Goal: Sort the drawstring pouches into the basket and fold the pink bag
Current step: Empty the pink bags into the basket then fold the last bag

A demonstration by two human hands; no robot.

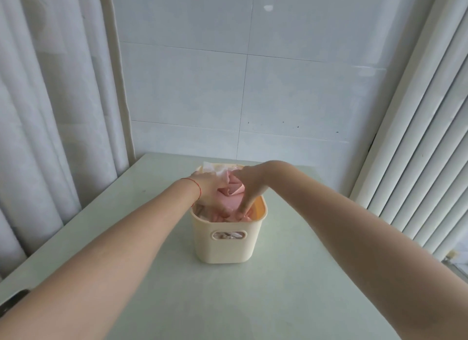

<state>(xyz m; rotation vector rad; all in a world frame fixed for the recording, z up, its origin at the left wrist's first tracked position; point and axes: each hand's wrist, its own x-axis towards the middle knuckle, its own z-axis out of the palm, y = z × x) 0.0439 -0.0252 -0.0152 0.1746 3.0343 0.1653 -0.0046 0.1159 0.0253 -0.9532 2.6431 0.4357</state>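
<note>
While both hands reach into the cream plastic basket (228, 241), the left hand (210, 190) and right hand (249, 187) grasp the folded pink fabric bag (231, 197) lying on top inside it. The basket stands mid-table on the pale green tabletop (253, 301), with white curtains (50, 99) at left.

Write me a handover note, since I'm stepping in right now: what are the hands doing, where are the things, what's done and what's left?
Left hand: over the cream basket, touching the pink bag; grip unclear.
Right hand: fingers reach down, pinching pink fabric at the near rim.
Pink bag: on top of the basket's contents.
Pouches: light fabric shows through the handle slot; none on the table.
Left: confirm the pink bag is folded, then let go.
</note>
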